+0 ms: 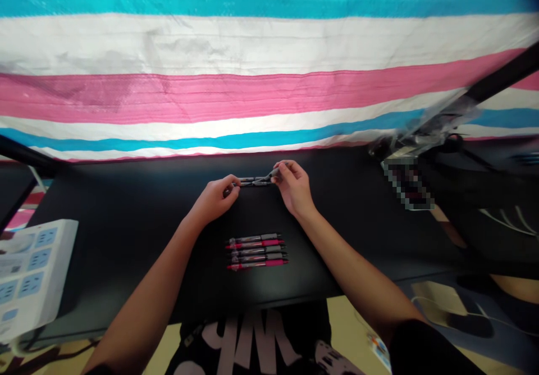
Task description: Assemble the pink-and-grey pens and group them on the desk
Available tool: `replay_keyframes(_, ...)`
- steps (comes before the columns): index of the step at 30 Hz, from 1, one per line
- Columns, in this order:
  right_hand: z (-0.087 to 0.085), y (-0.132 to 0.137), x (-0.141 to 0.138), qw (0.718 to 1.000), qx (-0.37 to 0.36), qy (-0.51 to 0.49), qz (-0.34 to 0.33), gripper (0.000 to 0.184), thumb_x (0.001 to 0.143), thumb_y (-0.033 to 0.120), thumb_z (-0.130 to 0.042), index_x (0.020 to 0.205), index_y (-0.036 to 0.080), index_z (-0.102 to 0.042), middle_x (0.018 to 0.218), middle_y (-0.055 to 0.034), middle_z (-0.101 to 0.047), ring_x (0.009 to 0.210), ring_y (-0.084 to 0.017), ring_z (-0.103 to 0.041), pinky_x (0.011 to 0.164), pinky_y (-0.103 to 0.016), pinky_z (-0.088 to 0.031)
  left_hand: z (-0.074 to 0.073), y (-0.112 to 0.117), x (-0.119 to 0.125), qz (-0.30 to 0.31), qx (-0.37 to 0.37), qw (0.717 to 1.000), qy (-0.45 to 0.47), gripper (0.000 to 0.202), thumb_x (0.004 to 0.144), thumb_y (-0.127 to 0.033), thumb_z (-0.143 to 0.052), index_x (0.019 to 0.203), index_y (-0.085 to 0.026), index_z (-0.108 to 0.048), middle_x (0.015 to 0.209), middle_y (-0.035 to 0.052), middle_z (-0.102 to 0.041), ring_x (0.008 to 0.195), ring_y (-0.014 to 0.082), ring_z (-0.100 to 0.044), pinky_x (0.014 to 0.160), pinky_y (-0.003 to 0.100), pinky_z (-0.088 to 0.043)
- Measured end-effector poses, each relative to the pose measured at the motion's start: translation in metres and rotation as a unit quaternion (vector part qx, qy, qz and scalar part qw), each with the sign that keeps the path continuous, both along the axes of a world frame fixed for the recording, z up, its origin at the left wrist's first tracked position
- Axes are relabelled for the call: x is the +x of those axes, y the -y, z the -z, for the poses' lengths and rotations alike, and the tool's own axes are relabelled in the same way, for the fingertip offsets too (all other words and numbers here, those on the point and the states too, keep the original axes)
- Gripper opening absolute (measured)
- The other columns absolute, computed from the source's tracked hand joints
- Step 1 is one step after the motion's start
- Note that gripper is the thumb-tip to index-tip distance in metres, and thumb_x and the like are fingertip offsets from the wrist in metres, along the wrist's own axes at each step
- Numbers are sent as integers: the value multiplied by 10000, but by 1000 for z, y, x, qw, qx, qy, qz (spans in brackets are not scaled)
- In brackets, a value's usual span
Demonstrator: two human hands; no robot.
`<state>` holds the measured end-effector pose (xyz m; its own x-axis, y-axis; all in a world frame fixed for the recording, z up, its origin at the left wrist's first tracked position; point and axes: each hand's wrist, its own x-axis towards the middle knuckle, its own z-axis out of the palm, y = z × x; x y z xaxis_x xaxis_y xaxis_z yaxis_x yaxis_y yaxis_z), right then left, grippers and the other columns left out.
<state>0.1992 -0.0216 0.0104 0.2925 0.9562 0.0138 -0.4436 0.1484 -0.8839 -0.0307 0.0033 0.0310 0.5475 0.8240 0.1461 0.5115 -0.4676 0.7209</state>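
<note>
Near the back of the black table, my left hand is closed at the left ends of a few grey-and-clear pens lying side by side. My right hand pinches a grey pen at its right end; it slants upward over the others. How many pens lie between my hands is hard to make out. Closer to me, several click pens form a neat row, grey and pink barrels alternating, tips hidden under clear or pink wrapping at the left.
A white power strip with blue sockets stands at the left. To the right lie a pixelated phone-like object and clear plastic wrap by a dark post. A striped sheet hangs behind the table.
</note>
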Motion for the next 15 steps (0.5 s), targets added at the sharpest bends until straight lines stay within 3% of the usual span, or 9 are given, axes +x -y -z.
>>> replay_keyframes(3, -3, -1, 2, 998, -13, -59, 3, 315, 780, 442, -831, 865, 222, -621, 889, -11, -702, 830, -151, -683, 667, -248, -527, 1, 0, 0, -3, -6, 1000, -1, 123, 977, -280, -536, 1003, -195, -621, 727, -27, -599, 601, 107, -518, 617, 247, -393)
replay_keyframes(6, -5, 0, 2, 998, -18, -60, -16, 254, 816, 399, -793, 872, 215, -628, 740, 20, -627, 683, -120, -628, 631, -249, -504, 1, 0, 1, -3, -6, 1000, 2, 118, 980, -295, -551, 988, -197, -616, 718, -29, -597, 599, 107, -518, 616, 245, -389)
replay_keyframes(10, -3, 6, -3, 994, -26, 6, -110, 188, 827, 329, -786, 902, 194, -680, 647, 73, -473, 487, -46, -362, 489, -225, -328, 0, 1, 3, -7, -4, 1000, 1, 151, 975, -345, -596, 949, -197, -610, 696, -38, -589, 589, 105, -513, 605, 240, -379)
replay_keyframes(12, -1, 8, -7, 986, -22, 57, -153, 213, 826, 347, -804, 922, 189, -698, 661, 65, -486, 494, -48, -362, 486, -236, -296, 0, 2, 3, -7, -1, 1000, -1, 150, 975, -343, -601, 943, -197, -611, 696, -39, -593, 591, 106, -518, 607, 237, -382)
replay_keyframes(15, 1, 10, -10, 982, -11, 87, -167, 245, 822, 382, -825, 888, 185, -695, 664, 52, -518, 498, -54, -396, 492, -250, -289, 1, 1, 3, 0, 4, 1000, -5, 144, 983, -333, -595, 987, -196, -637, 691, -40, -596, 583, 107, -522, 606, 235, -385)
